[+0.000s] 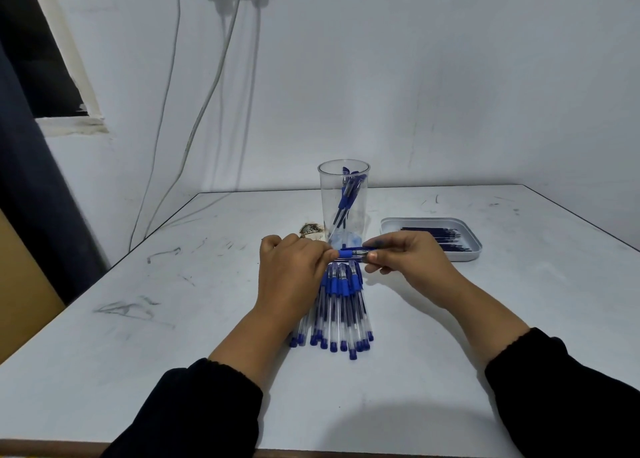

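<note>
Head view: left hand (292,277) and right hand (408,260) pinch opposite ends of a blue pen (351,252), likely light, stiff and slippery, best held by its rubbery grip.

Brightness: moderate and even, with a cool bluish-white cast over the wall (415,77) and table (173,336).
Source: seemingly above and behind the camera, somewhat from the left; the window (38,59) is dark.
Shadows: one broad, soft shadow at the table's near edge; the cables (207,87) throw faint doubles rightwards on the wall.
Glare: slight sheen on the clear plastic cup (343,198).
Focus: the pen (353,252) between the left hand (294,274) and right hand (408,260) is slightly soft; the black sleeves (194,412) lose detail.
Distortion: the table edges and window frame lean outward.
</note>
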Demonstrator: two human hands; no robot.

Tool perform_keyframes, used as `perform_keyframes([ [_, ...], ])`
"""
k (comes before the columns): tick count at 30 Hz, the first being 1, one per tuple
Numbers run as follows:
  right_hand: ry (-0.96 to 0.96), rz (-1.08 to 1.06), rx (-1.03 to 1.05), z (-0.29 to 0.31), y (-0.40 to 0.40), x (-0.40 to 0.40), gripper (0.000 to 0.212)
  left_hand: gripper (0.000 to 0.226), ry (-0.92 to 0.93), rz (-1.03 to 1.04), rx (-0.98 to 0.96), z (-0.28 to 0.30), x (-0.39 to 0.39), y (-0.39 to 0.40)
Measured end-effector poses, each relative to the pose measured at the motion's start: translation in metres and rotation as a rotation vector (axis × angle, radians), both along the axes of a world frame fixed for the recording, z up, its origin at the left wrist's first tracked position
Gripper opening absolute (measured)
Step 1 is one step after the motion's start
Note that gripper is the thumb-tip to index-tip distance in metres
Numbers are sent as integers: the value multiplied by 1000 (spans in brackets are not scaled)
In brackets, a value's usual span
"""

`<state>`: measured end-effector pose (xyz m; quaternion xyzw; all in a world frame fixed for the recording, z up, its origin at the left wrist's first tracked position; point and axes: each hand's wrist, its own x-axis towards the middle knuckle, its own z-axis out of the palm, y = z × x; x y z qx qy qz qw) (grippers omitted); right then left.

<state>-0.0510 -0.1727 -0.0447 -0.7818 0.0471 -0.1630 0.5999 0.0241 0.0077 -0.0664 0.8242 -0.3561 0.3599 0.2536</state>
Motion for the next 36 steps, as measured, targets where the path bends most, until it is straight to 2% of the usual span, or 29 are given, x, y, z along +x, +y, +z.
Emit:
perform_keyframes([
  [4,34,56,75,-3,1,0,11,24,-93,-31,-44,-1,1,0],
  [16,44,65,83,-4,0,-1,11,25,-110,-58,-41,-5,3,-1],
  [20,-19,22,107,-3,-1,3,12,24,-124,-18,-4,-3,2,-5],
  [24,-163,-87,203,3,-7,5,15,26,-101,21,-13,1,12,-3],
  [30,-509,-405,295,42,-27,6,16,25,103,100,-153,21,37,4],
  [33,-629,-491,267,74,-31,18,13,44,274,101,-139,42,47,-7],
  [36,-685,-527,46,104,-31,39,15,75,476,109,-67,63,53,-23],
])
